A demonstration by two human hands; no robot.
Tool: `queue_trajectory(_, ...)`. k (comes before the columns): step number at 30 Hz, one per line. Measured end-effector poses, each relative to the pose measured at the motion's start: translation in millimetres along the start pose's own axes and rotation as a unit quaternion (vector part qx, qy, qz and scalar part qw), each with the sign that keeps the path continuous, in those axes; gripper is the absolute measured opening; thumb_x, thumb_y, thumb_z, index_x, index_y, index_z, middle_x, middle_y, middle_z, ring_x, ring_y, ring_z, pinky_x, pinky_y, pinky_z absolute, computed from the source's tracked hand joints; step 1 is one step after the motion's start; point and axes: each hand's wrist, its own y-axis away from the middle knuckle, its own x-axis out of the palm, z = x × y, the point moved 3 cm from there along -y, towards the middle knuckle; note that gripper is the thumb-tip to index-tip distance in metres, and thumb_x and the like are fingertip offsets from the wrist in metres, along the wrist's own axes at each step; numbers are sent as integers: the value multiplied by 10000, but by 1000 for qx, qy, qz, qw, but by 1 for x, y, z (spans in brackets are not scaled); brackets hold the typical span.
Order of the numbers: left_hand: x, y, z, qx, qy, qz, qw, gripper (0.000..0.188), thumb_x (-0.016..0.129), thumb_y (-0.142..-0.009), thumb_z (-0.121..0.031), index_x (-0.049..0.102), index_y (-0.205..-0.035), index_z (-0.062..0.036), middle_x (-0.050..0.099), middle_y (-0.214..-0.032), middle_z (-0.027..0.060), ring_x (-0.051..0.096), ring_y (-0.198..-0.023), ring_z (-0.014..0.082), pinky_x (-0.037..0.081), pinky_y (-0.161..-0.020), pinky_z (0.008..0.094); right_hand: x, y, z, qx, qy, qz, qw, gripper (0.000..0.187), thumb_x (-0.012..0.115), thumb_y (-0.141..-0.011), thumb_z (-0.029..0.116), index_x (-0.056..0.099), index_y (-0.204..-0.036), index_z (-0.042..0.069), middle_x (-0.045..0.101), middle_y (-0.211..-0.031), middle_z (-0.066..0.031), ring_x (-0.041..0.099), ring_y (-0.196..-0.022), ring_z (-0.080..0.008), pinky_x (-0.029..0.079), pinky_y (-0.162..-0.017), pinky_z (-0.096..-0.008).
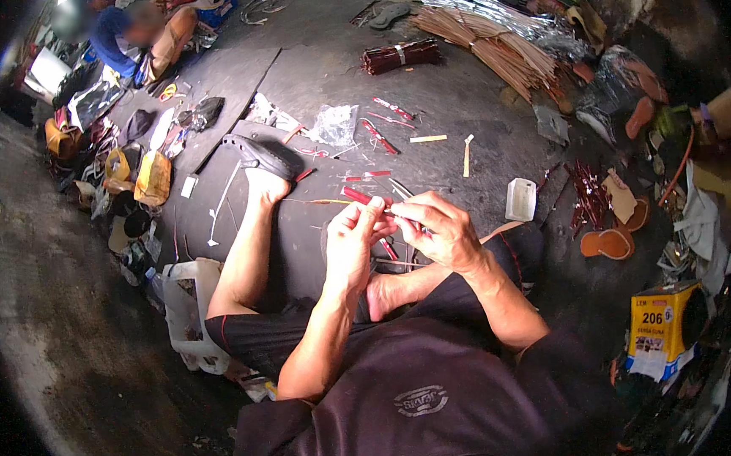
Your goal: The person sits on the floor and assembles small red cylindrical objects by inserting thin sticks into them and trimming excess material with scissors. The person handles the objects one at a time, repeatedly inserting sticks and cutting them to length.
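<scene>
Above my lap both hands meet with their fingertips nearly touching. My left hand (351,244) is closed on a narrow red strip (356,195), whose end sticks out past the thumb. A thin yellowish strand runs leftward from near it. My right hand (444,229) pinches at the same spot, by the strip's lower end; what lies between its fingertips is small and partly hidden. Beyond the hands, more red strips (380,137) and two pale flat strips (428,139) lie on the dark floor.
A crumpled clear bag (335,125), a tied dark-red bundle (401,57) and a brown strip bundle (489,50) lie ahead. A white tray (520,199), brown sole-shaped pieces (608,244) and a yellow can (662,326) are right. A white container (195,308) stands left; another person (138,36) sits far left.
</scene>
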Motion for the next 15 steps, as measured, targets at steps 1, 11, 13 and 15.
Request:
queue_trajectory(1, -1, -1, 1, 2, -10, -3, 1000, 243, 655, -957, -232, 680, -1048, -8, 693, -871, 52, 658, -762, 118, 547, -761, 266, 0, 0, -1, -24, 12, 23, 999, 373, 733, -787, 25, 656, -1150, 69, 643, -978, -87, 666, -842, -254, 557, -705, -343)
queue_trajectory(11, -11, 4, -13, 98, -90, -15, 991, 209, 680, -929, -94, 651, -1099, 25, 698, -902, 47, 634, -803, 82, 515, -735, 229, 14, -12, 1, 66, -90, 42, 993, 280, 707, -827, 22, 648, -1101, 17, 646, -974, -117, 664, -890, -284, 546, -819, -352)
queue_trajectory(13, -13, 7, -15, 116, -104, -29, 987, 205, 684, -925, -89, 656, -1102, 10, 698, -906, 44, 636, -816, 84, 512, -743, 225, 22, 3, -12, 229, -232, 13, 945, 221, 691, -897, 87, 623, -1086, -4, 675, -986, -99, 672, -933, -191, 546, -792, -314)
queue_trajectory(15, -13, 8, -15, 133, -132, -37, 982, 199, 686, -922, -80, 659, -1102, 0, 700, -913, 46, 641, -832, 91, 513, -758, 226, 23, 6, -17, 343, -358, 33, 868, 202, 668, -937, 144, 616, -1069, -1, 672, -953, -67, 664, -936, -154, 545, -772, -303)
